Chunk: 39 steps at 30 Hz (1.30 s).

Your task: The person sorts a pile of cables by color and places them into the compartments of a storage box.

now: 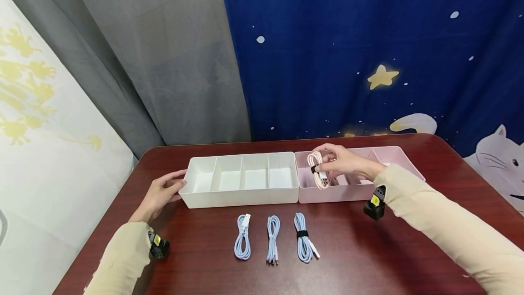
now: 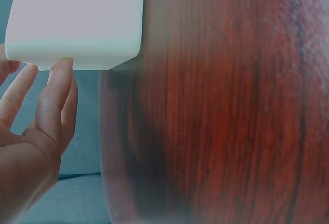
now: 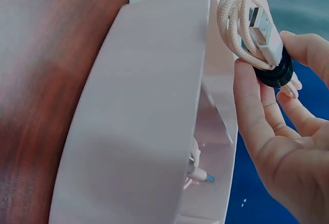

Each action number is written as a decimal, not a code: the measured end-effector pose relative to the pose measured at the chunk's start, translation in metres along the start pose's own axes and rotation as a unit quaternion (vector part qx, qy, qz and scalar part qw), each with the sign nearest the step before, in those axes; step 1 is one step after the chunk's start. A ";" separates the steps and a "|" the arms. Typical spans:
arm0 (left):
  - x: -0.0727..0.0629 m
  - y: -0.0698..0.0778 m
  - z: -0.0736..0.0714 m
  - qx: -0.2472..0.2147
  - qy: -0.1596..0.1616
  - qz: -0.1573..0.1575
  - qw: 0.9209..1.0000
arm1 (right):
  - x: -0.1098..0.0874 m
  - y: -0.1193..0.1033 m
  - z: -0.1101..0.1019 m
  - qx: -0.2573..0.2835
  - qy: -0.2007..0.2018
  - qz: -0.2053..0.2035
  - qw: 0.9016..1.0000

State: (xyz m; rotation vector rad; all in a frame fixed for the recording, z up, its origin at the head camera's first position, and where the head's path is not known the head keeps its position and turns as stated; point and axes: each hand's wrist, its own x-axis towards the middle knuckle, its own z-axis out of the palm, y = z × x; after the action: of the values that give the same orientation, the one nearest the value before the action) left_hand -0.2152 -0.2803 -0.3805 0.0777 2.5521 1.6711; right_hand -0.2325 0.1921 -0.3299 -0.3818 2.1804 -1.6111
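On the left of the red-brown wooden counter (image 1: 196,249), your left hand (image 1: 160,194) touches the white, divided plastic box (image 1: 241,197), its grip loosely spread, holding nothing. Nearer you lie three coiled light-blue cables (image 1: 272,236); rightward, your right hand's (image 1: 345,163) grip pinches a coiled pale-pink cable (image 1: 313,158) above the pink, divided plastic box (image 1: 341,195).

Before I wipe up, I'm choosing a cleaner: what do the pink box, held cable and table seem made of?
Pink box: probably plastic, satin; smooth, thin walls.
Held cable: apparently braided fabric, matte; its weave shows.
Table: glossy, wood or wood-look laminate; grain and light reflections show.
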 end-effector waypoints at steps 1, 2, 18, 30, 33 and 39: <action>0.000 0.000 0.000 -0.001 0.000 0.000 1.000 | 0.001 0.000 -0.001 0.000 -0.001 -0.001 1.000; 0.000 0.000 0.000 0.000 0.000 -0.001 1.000 | 0.003 0.000 -0.002 0.000 0.000 0.000 1.000; -0.002 -0.001 -0.002 -0.003 0.003 -0.004 1.000 | 0.018 -0.008 -0.005 -0.005 0.005 0.008 1.000; 0.002 -0.001 0.003 0.002 -0.001 0.007 1.000 | 0.026 0.002 -0.004 0.001 0.011 0.015 1.000; 0.002 0.000 0.002 0.002 -0.001 0.006 1.000 | 0.028 0.003 -0.003 0.002 0.014 0.017 1.000; 0.001 0.002 0.001 -0.001 0.000 0.004 1.000 | 0.031 0.004 0.000 -0.006 0.022 0.014 1.000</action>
State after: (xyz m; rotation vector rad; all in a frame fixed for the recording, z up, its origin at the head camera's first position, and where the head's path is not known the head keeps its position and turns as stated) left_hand -0.2162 -0.2781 -0.3789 0.0863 2.5532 1.6769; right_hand -0.2598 0.1789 -0.3385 -0.3208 2.2190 -1.6080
